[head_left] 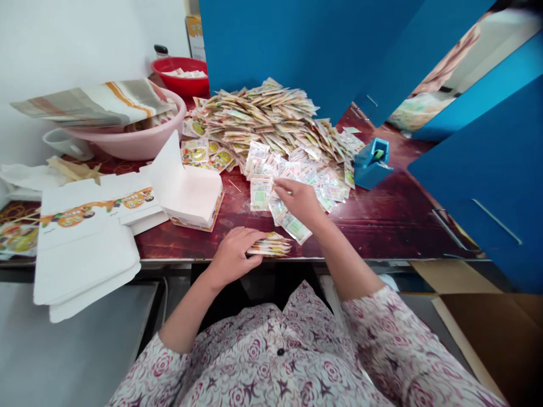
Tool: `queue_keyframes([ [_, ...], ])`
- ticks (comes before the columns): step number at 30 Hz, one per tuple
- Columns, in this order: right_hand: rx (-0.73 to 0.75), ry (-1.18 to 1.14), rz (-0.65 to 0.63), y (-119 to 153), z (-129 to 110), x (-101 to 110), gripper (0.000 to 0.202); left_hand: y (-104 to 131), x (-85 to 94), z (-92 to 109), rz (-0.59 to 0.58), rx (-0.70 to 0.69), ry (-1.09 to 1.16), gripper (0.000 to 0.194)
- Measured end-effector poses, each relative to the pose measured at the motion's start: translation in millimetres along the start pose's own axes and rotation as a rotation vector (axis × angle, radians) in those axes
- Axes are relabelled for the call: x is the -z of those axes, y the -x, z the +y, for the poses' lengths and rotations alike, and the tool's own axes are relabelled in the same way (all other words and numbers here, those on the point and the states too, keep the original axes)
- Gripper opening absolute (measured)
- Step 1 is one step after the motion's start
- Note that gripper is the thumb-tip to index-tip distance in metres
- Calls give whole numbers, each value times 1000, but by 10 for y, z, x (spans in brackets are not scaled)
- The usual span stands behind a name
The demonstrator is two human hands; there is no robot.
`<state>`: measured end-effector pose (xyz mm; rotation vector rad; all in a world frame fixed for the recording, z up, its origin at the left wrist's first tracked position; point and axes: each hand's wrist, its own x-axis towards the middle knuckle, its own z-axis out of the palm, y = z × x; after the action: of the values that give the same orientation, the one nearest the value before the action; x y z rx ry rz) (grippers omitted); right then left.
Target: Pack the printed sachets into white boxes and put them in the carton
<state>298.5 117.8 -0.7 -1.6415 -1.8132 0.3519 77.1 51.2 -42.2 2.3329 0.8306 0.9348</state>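
My left hand (238, 252) is closed round the left end of a small stack of packets (271, 245) at the table's front edge. Just above and to the right, my right hand (300, 200) has its fingertips together on the loose silvery packets (261, 192); whether a packet is pinched there is too small to tell. Behind them rises a large heap of packets (267, 113). To the left of the hands stands a white box (193, 195) with its lid raised.
Flattened cartons (85, 243) overhang the front edge at left. Behind them are a pink basin (139, 141) under a cloth, a mug (68, 144) and a red basin (182, 82). A blue tape dispenser (372, 165) stands right of the heap, near blue panels (487, 169).
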Motion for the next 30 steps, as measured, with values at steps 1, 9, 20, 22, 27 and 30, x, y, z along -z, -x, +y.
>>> queue_keyframes([
  [1, -59, 89, 8, 151, 128, 105, 31, -1, 0, -4, -3, 0, 2, 38],
  [9, -163, 490, -131, 758, 460, 189, 51, 12, -3, -24, -18, 23, 7, 37],
  [20, -144, -210, 101, 750, 467, 215, 24, -20, -1, 1, -49, 99, 0, 49],
  [22, -140, -350, 39, 717, 304, 165, 28, -37, -2, 5, -63, 142, 7, 52],
  [27, 20, -431, -264, 663, -78, -30, 27, -19, -27, 15, -68, 243, 69, 57],
  [30, 68, -324, -300, 695, -139, -56, 33, 16, -64, 10, -29, 281, 117, 62],
])
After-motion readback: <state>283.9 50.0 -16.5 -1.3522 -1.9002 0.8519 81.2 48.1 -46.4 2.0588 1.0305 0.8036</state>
